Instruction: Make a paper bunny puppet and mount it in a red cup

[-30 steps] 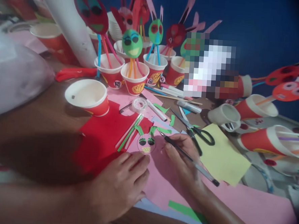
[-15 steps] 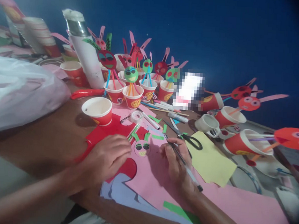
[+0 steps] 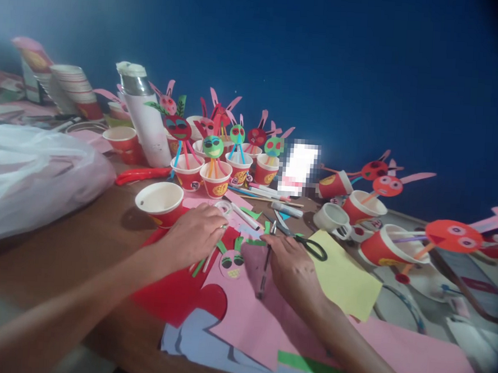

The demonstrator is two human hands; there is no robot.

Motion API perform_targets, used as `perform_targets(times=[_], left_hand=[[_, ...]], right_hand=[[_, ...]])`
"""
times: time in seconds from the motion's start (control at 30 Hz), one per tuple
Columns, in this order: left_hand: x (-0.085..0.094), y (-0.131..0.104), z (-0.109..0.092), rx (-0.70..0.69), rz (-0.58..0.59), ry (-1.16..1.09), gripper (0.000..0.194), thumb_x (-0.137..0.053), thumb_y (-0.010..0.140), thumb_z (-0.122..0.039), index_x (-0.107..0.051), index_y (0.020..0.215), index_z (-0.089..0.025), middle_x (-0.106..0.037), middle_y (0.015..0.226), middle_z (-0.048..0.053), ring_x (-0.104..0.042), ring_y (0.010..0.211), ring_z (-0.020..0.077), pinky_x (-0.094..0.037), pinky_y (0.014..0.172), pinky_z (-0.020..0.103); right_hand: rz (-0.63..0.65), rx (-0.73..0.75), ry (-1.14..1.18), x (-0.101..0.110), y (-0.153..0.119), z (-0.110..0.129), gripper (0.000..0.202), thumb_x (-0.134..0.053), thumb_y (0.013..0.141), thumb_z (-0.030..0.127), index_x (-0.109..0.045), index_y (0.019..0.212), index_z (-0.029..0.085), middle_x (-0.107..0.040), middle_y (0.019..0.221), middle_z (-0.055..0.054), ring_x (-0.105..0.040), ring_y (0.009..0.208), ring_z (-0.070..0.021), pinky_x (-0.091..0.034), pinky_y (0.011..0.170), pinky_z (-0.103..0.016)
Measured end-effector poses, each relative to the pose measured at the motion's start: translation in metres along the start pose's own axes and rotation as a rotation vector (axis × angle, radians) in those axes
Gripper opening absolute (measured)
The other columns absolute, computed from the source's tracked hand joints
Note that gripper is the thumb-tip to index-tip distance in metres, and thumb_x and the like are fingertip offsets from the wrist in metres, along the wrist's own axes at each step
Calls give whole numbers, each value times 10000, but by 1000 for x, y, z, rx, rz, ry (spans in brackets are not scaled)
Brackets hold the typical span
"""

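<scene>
My left hand is closed, fingers curled together, over the red paper beside a roll of clear tape. Whatever is under its fingertips is hidden. Thin green and white strips stick out below this hand. My right hand has its fingers on a pen, which points away from me over the pink paper. Between the hands lies a pink paper rabbit face with green ears, dark eyes and a yellow mouth.
Scissors lie by yellow paper. Red paper cups with paper faces on straws stand behind; more cups are at right. A cup, a white flask, a mug and a plastic bag surround the work area.
My left hand has moved forward, towards the tape. My right hand has turned palm-down, and the pen has swung from slanting back over the hand to lying along its fingertips. The view has tilted up.
</scene>
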State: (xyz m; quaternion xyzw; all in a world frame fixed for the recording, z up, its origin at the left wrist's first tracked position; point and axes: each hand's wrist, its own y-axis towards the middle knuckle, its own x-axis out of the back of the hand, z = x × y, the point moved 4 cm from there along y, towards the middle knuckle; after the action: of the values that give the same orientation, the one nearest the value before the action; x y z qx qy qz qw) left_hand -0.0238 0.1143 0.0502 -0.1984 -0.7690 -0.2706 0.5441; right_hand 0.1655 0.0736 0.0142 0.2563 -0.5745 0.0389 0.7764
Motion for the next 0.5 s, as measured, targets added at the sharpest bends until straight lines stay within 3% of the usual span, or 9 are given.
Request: perform_targets(times=[0.13,0.33,0.5], left_hand=[[-8,-1,1,0,6,-8,263,-392,898,-178,-645,912,-111,-612,909,106,-516,886,215,-432,813,367],[-17,-8,4,-6,56,-18,225,-446,878,-240,-646,891,-137,-584,1013,113,-499,917,230,-423,814,386],[-23,-12,9,11,57,-48,155,-520,829,-258,-644,867,-173,-572,1012,83,-488,980,247,-421,818,388]], right_hand=[[121,-10,-177,5,4,-7,383,-424,795,-1,-583,1083,195,-660,967,-75,-555,933,-226,-367,806,-338],[244,-117,-260,7,6,-18,393,-426,806,23,-569,1111,226,-670,955,-64,-592,916,-204,-379,807,-320],[287,-112,-306,1,5,-18,479,-400,763,-24,-547,1158,204,-677,970,-86,-629,872,-217,-416,750,-317]])
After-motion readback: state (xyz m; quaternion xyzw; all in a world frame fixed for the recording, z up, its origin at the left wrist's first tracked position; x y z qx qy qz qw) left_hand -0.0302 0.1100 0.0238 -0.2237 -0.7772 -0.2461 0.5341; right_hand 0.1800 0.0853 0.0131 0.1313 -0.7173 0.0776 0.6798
